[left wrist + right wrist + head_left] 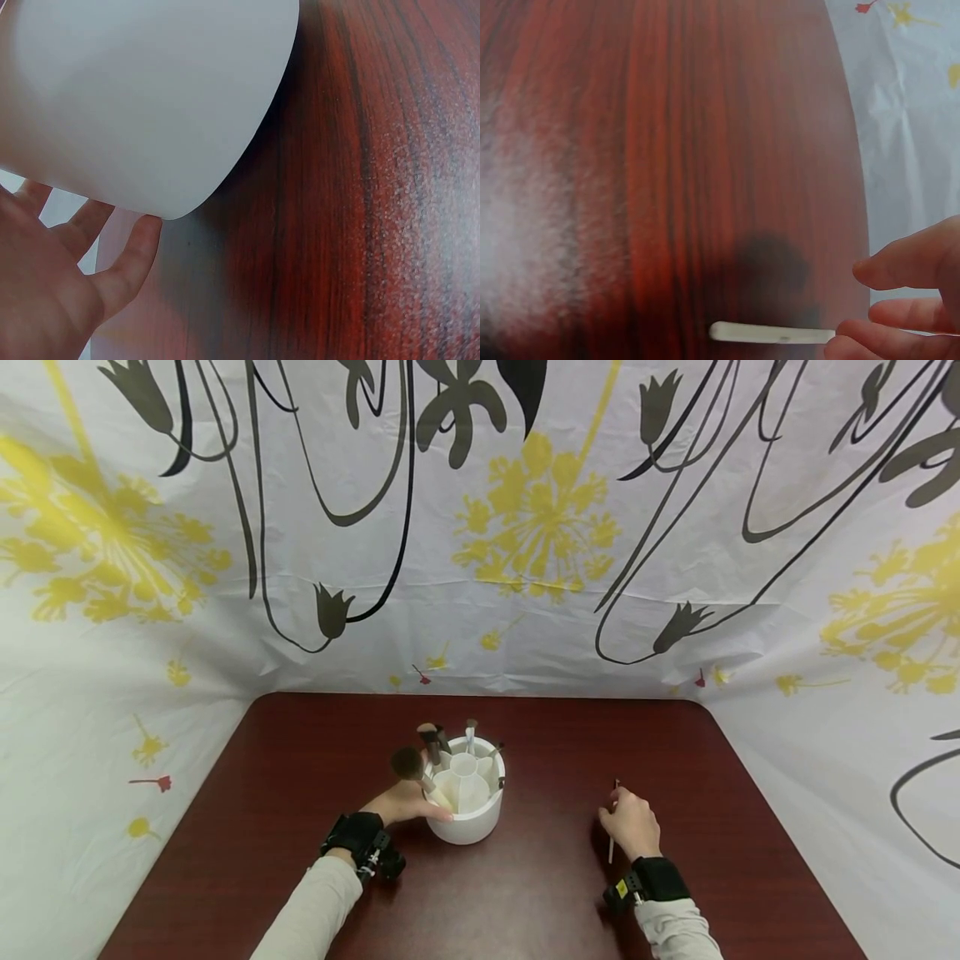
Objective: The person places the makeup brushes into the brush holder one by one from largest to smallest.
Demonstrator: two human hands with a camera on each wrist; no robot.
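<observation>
A round white makeup brush organizer (465,828) with several compartments stands on the table. My left hand (408,803) holds its left side, thumb along the front near the rim. In the left wrist view, the fingertips (147,229) touch the smooth white wall (150,97). A big fluffy brush (408,763) leans out of the organizer above that hand. Off to the right, my right hand (633,825) pinches a slim makeup brush (611,850), its dark tip pointing to the far side. Its pale handle (769,333) emerges from the fingers in the right wrist view.
Several other brushes (471,735) stand at the back and right of the organizer. The dark red wooden table (540,902) has rounded far corners. A white sheet (525,643) with flower prints hangs behind and beside it.
</observation>
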